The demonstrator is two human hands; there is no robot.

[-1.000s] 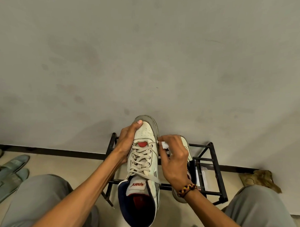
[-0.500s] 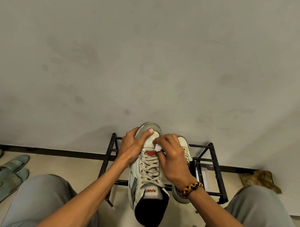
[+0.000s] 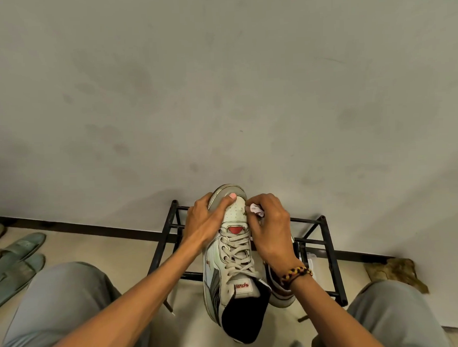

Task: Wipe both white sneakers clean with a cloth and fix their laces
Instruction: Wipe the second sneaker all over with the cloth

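Left hand [image 3: 202, 223] grips toe of sneaker [image 3: 232, 253], fingers curled round sole edge, thumb on top: steadies shoe, toe up toward wall, opening toward person. Right hand [image 3: 270, 230] pinches small wadded cloth [image 3: 255, 209] in curled fingers, pressed to right side of toe cap: wiping there, likely. Laces [image 3: 235, 251] threaded, ends loose, not yet fixed. Second sneaker [image 3: 281, 292] just behind right wrist, on black rack [image 3: 329, 247], waits its turn.
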